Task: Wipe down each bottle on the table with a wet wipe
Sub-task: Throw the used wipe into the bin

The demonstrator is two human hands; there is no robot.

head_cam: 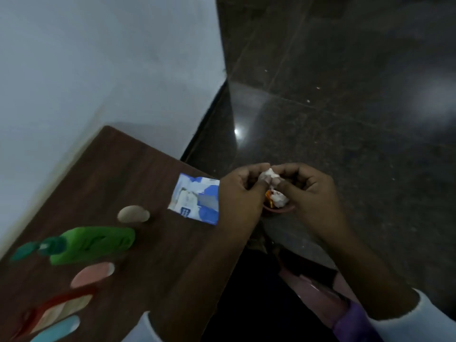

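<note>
White wet wipe [270, 174] in pinch btwn L hand [240, 193] & R hand [311, 191]

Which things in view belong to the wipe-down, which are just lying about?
Job: wet wipe, pinched by left hand and right hand; wipe packet; green pump bottle; pink bottle; blue bottle.
Lying about: reddish container under the hands; beige rounded item, too blurred to identify.

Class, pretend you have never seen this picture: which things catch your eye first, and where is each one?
Just past the right edge of the brown table, the left hand and right hand together pinch a crumpled white wipe. A blue-and-white wet wipe packet lies on the table beside the left hand, and a bright green pump bottle stands out nearer the left edge.
</note>
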